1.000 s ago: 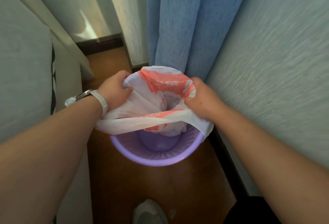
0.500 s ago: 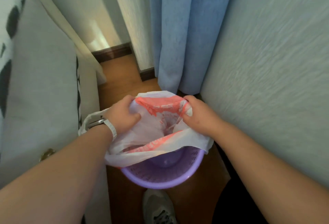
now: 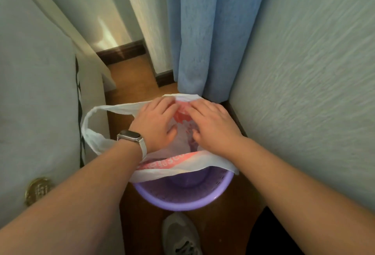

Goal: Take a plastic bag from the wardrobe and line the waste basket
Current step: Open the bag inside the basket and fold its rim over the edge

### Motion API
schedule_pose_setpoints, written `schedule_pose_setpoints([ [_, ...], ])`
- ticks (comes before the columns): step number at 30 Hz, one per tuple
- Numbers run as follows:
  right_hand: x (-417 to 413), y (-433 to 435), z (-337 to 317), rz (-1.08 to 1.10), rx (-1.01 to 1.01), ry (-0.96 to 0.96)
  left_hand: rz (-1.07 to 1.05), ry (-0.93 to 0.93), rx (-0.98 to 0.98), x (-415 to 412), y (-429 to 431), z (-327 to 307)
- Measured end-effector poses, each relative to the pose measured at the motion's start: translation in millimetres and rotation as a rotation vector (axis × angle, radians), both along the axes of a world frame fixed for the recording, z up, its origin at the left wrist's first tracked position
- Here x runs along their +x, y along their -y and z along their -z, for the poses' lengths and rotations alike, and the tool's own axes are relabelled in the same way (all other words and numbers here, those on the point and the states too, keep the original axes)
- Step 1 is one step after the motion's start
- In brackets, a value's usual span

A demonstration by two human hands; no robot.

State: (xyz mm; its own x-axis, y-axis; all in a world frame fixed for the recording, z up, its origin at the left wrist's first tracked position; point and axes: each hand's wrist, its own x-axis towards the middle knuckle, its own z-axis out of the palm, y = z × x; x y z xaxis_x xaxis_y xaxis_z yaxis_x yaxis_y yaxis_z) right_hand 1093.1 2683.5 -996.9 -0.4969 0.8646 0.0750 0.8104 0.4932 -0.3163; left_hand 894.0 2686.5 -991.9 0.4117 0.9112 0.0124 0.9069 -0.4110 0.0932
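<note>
Nearest the camera, a grey sneaker [image 3: 180, 234] stands on the dark wood floor [image 3: 239, 220] just short of the purple waste basket [image 3: 182, 204], a round plastic tub with a smooth rolled rim and perforated walls. Draped over it lies the plastic bag [image 3: 174, 170], thin white crinkly film printed in red; its near edge crosses the opening well short of the near rim, so part of the basket's inside shows bare. The lining step appears to be under way. The left hand [image 3: 155, 126], a watch [image 3: 129, 136] on its wrist, and the right hand [image 3: 212, 128] lie side by side, palms down, fingers loosely together and reaching to the bag's far edge; whether they pinch the film or only press it cannot be told. One handle loop [image 3: 89, 125] trails off to the left, clear of the basket. The next move likely calls for seating that far edge over the rim, then pulling the near edge out and folding it down. Beyond hangs a blue curtain [image 3: 213, 31], soft and pleated, beside a textured pale wall [image 3: 304, 72].
</note>
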Motion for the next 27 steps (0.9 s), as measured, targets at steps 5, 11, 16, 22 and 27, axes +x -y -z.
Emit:
schedule_pose_setpoints([
  [5, -3.2, -6.9, 1.7, 0.026, -0.089, 0.101, -0.114, 0.067, -0.034, 1.6, -9.7, 7.4],
  [11, -1.1, -19.9, 4.4, 0.112, -0.192, 0.109, -0.183, 0.154, -0.099, -0.7, -20.3, 7.5],
  [16, 4.6, -30.8, 7.8, 0.208, -0.255, 0.049, -0.266, 0.21, -0.205, -2.1, -26.6, -1.1],
  [22, 5.9, -17.6, -6.6, 0.223, -0.272, 0.017, -0.298, 0.225, -0.242, -10.3, -11.1, -14.7],
  [27, 19.2, 20.1, -28.6, 0.102, -0.133, -0.023, -0.239, 0.162, -0.109, -5.0, 4.6, -44.2],
])
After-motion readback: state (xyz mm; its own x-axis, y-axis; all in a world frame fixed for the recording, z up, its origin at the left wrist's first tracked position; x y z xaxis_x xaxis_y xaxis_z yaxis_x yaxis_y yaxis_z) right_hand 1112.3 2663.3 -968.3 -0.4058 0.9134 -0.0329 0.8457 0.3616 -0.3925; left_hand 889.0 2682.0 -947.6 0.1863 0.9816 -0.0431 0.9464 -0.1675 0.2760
